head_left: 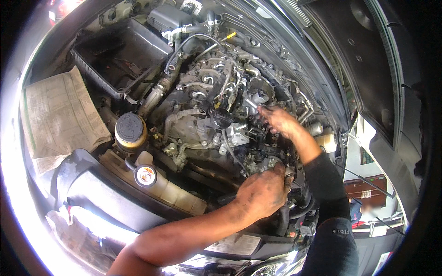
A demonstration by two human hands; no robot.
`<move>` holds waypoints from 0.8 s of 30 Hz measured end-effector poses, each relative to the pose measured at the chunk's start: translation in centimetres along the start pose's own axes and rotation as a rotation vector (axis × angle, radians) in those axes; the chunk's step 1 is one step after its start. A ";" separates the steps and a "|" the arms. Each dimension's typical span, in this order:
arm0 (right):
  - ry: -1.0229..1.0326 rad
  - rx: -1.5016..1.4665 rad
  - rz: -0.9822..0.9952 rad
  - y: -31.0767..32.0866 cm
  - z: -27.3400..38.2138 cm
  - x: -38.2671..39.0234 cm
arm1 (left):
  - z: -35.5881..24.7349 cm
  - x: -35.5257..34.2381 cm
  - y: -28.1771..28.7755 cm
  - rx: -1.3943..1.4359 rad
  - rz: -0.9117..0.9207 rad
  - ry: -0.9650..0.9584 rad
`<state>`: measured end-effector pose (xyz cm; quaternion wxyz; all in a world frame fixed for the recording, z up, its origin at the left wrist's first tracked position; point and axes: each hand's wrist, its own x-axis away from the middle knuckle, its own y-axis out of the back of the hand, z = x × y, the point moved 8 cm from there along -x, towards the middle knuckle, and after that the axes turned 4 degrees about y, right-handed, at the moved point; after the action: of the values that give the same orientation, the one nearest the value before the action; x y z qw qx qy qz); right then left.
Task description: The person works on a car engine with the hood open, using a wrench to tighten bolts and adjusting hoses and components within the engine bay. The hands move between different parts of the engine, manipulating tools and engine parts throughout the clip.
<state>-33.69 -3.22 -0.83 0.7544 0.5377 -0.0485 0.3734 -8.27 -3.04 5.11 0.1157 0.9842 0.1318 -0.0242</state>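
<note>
Nearest to the camera are two forearms: the left forearm [193, 239], which is bare, crosses from the lower edge, and the right one wears a dark sleeve [329, 198] that ends before the wrist. Both reach to the engine [189, 131], which fills the middle of the view with its pipes, hoses and dusty metal parts. On the upper left stands an open black air filter housing [90, 69], without its cover on top. Just beside it, farther left, lies a sheet of newspaper [64, 119], creased and stained. Along the front of the engine is a translucent expansion tank [177, 195].

The left hand [264, 191], smudged with dark grease, is at the near right part of the engine. Its fingers are bent among the metal parts there; what they grasp, if anything, I cannot tell, because the hand itself hides it. Farther up is the right hand [278, 122], with fingers closed.

Between the newspaper and the engine stands a round fluid reservoir [131, 133] with a black lid. On the engine is a black oil filler cap [222, 118], to the left of the right hand. Smallest is a thin metal rod [251, 104]: the right hand grasps it, and its end points toward the upper left, over the engine.
</note>
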 end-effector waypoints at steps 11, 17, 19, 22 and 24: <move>-0.005 0.684 0.132 -0.5 0.6 -15.3 | 1.3 0.3 0.1 -0.086 -0.175 -0.048; -0.133 0.670 0.175 -1.5 1.3 -14.3 | 1.0 0.4 0.1 -0.146 -0.173 -0.089; -0.131 0.681 0.150 -1.6 1.5 -14.2 | 0.7 0.4 0.1 -0.156 -0.185 -0.128; -0.032 0.814 0.102 -2.2 2.5 -14.5 | 1.1 0.2 -0.2 -0.135 -0.145 -0.093; 0.025 0.918 0.143 -3.1 3.0 -14.9 | 1.0 0.3 0.0 -0.151 -0.155 -0.105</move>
<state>-41.46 -13.87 -9.06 0.4113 0.8067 0.0940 0.4137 -8.03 -3.20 4.17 0.1941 0.9570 0.2026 -0.0744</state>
